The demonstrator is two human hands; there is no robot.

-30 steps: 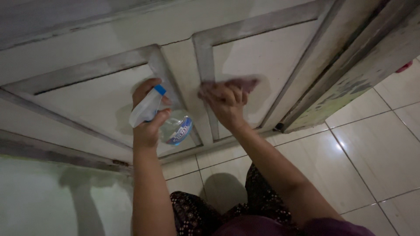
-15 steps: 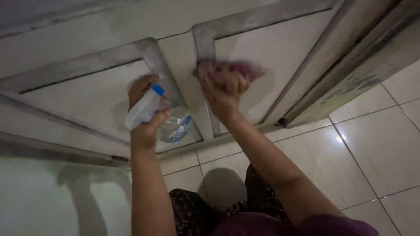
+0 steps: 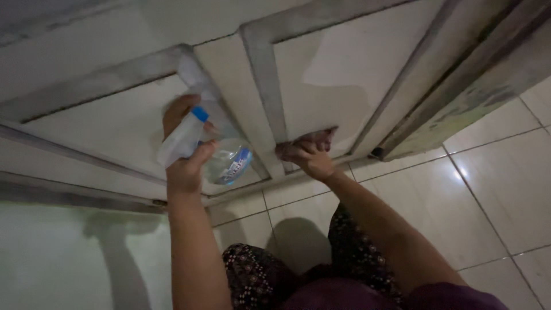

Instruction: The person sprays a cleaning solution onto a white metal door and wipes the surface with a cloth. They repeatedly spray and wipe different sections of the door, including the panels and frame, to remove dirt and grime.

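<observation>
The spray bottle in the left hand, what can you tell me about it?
The spray bottle has a clear, rounded plastic body with a blue-and-white label, a white trigger head and a small blue nozzle tip. The left hand grips its neck and holds it tilted, nozzle toward the pale door panel, body lower right. Nothing else touches it.

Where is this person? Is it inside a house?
Probably inside a home, low down by a doorway. A worn white panelled door meets a glossy tiled floor. The left hand holds a spray bottle, and the right hand presses a dark cloth to the door's bottom panel.
</observation>
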